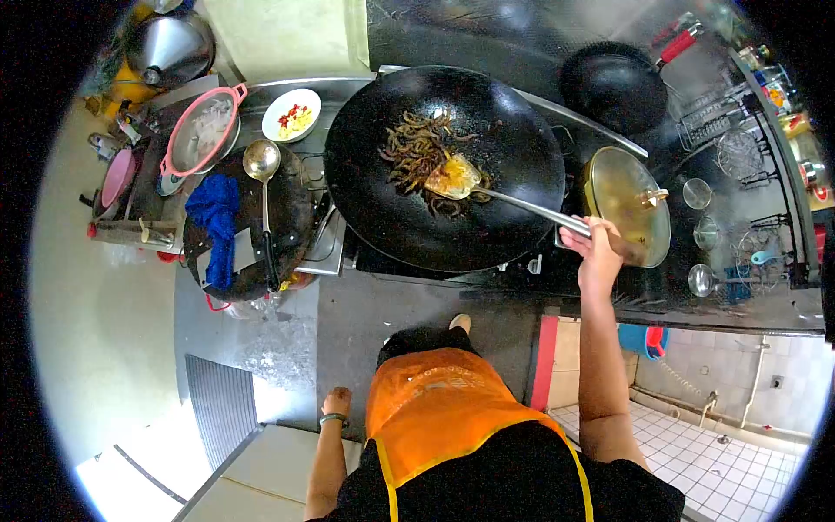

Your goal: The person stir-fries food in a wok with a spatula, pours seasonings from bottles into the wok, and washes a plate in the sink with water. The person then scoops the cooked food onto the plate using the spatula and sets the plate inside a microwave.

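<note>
Right hand (600,252): fingers closed round the metal handle of a spatula (513,204), firm hold observed; it stands beyond the right rim of the wok (509,235), over the left edge of the lidded pot (622,183). The blade rests at the brown food (404,152), which lies from the middle of the wok towards its left rim

Left hand (337,402): lowered at the person's side, away from the wok; fingers appear curled, though how far open it is and whether it holds anything cannot be told

Left of the wok, a round board (293,228) carries a blue cloth (213,226) near its left edge and a ladle (266,204), its black handle reaching the near edge. A white bowl (287,100) with red and yellow pieces stands beyond the board's far edge
</note>
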Available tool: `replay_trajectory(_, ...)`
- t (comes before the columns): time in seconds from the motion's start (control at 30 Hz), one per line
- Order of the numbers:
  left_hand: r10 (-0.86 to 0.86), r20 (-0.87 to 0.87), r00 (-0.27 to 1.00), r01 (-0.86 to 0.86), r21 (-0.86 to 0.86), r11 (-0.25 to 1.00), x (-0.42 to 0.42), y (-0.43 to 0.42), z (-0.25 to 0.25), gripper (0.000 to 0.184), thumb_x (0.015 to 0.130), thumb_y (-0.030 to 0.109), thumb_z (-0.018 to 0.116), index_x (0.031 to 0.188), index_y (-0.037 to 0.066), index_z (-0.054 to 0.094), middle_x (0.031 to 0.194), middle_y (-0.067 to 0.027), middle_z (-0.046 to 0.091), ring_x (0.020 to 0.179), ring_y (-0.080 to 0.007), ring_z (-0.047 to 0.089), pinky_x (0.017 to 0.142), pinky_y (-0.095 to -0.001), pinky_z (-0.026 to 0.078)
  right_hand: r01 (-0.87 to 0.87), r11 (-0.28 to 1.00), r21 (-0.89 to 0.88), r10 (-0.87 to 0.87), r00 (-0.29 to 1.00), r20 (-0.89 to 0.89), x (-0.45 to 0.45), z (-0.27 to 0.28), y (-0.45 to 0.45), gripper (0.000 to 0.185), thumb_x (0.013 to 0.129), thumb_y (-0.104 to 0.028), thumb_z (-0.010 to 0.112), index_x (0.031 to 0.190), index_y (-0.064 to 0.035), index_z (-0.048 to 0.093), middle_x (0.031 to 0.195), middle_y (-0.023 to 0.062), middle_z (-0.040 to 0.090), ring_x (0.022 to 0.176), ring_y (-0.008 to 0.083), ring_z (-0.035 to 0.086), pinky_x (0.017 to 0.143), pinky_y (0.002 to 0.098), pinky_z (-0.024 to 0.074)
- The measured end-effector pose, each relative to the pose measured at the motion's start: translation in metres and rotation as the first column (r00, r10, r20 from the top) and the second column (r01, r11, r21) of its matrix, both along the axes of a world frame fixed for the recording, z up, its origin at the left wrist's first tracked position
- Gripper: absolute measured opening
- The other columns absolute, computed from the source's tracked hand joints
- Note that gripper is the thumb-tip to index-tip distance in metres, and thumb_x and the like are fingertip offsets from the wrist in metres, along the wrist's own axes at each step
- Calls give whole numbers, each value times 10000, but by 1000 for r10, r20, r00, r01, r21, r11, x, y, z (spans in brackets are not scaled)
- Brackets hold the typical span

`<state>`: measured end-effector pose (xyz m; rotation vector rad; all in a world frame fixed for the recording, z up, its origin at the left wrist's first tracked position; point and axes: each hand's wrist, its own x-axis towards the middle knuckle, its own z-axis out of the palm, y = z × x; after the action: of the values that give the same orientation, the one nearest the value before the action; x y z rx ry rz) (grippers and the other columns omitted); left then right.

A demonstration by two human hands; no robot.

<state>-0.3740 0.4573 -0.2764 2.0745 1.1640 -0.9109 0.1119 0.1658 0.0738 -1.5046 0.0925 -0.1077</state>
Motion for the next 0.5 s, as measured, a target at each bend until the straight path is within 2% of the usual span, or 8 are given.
replay_trajectory(0.1,67,128,990,-68,6,998,-11,-1,-1,336,852,421,509,1075,210,645,1027,-114,664,984,-346,613,854,-498,463,34,999,-29,-34,999,15,2,27,-9,164,901,-122,521,936,38,519,890,206,630,669,283,674,585,345,585)
replay_trajectory(0.2,22,12,1000,-22,-39,999,-22,-3,-24,356,844,440,509,1075,206,646,1027,-105,666,986,-348,613,859,-503,459,18,1000,7,-18,1000,-22,7,-11,-10,160,897,-118,522,943,35,522,884,196,625,656,282,673,565,346,585)
replay_trajectory(0.27,-190,10,982,190,-8,982,-48,-5,-73,353,837,441,521,1057,198,652,1021,-106,667,985,-349,612,854,-476,468,6,997,76,-7,1000,10,20,-6,-13,146,881,-121,543,927,17,548,884,181,628,629,270,667,532,342,584)
replay_trajectory(0.3,-300,3,954,300,7,954,-57,-3,-86,352,833,441,527,1048,194,655,1019,-106,668,985,-350,612,851,-463,473,10,1000,9,-10,999,46,25,13,-11,137,879,-120,547,914,11,555,867,171,631,627,261,666,532,332,580)
replay_trajectory(0.33,-196,37,980,196,-3,981,-53,-2,-70,347,832,437,529,1042,192,658,1016,-109,668,983,-349,613,847,-456,477,15,998,-61,-10,997,80,30,41,-11,127,876,-119,551,901,5,563,850,162,635,624,252,666,531,321,577)
replay_trajectory(0.4,29,103,994,-24,-43,999,-41,-9,-25,339,831,430,533,1031,190,664,1009,-114,669,979,-348,615,840,-443,483,-92,947,-309,124,989,86,49,91,-29,212,907,-208,525,926,-3,575,855,156,652,651,203,667,549,298,564)
replay_trajectory(0.47,58,34,998,-55,-86,995,-46,-8,-31,340,830,432,532,1031,192,667,997,-119,671,975,-342,618,835,-448,484,-78,857,-509,167,977,131,67,122,-38,228,888,-225,553,886,0,589,855,143,654,646,191,665,559,290,564)
replay_trajectory(0.5,74,4,997,-73,-107,992,-51,-7,-43,341,830,432,531,1031,193,668,992,-121,672,972,-339,620,833,-451,484,-93,851,-517,158,984,84,68,125,-27,227,877,-224,568,890,1,594,861,142,653,653,193,666,559,286,562)
